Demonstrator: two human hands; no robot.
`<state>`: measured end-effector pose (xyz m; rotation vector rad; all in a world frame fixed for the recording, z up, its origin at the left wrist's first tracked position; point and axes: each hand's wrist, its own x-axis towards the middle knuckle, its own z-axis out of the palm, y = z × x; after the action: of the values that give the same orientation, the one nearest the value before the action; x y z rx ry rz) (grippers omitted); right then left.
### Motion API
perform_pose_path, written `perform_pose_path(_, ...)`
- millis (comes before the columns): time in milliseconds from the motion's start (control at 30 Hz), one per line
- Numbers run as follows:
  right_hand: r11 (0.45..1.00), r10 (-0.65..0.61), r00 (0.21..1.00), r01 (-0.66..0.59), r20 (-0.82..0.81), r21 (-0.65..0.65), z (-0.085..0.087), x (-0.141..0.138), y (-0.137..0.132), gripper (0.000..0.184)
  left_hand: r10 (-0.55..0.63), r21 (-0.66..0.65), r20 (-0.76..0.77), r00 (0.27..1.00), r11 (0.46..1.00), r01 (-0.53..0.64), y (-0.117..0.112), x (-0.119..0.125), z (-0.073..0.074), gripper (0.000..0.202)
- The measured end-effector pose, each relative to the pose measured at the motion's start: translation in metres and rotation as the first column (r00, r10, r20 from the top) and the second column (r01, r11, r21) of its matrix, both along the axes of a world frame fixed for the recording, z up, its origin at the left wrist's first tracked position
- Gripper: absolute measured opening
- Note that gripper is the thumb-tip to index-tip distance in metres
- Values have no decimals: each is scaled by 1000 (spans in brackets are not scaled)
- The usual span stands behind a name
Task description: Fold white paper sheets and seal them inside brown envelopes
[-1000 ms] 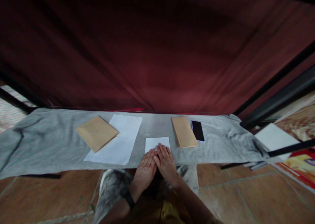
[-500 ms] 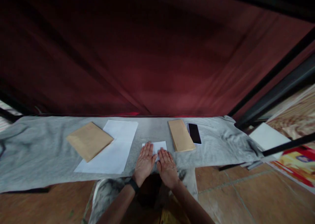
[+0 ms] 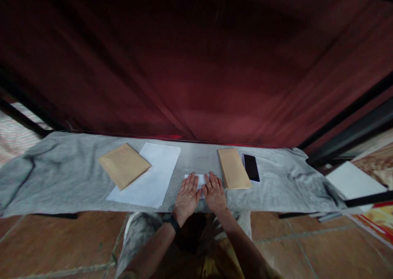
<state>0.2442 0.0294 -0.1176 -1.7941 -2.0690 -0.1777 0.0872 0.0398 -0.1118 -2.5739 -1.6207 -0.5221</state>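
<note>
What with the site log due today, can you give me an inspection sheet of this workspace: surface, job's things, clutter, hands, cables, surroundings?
Surface: grey cloth spread flat, wrinkled at both ends.
Job's things: small white paper lying on the cloth, mostly covered by both hands.
Clutter: brown envelope lying partly on a large white sheet; second brown envelope beside a dark phone.
Hands: left hand and right hand lie flat on the paper, fingers extended.
Cables: nothing seen.
Surroundings: dark red curtain behind; tiled floor in front; white board at right.
</note>
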Motion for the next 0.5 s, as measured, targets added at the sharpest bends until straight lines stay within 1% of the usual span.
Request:
perform_pose_path(167,1000,-19,999,18,36,18,-5,1,-1,52,85,-17,-19,996,996,-86,-5,-5,1,61)
perform_pose_path(367,1000,-8,998,7,63,11,-6,3,0,55,128,-49,-27,991,990,-129,-8,-11,9,65)
perform_pose_path(433,1000,-6,998,5,64,15,-7,4,-1,55,113,-41,-20,993,993,-114,-12,-12,12,65)
perform_pose_path(500,1000,-5,998,4,69,12,-7,4,-2,55,31,-23,-12,999,999,-31,-20,-14,13,63)
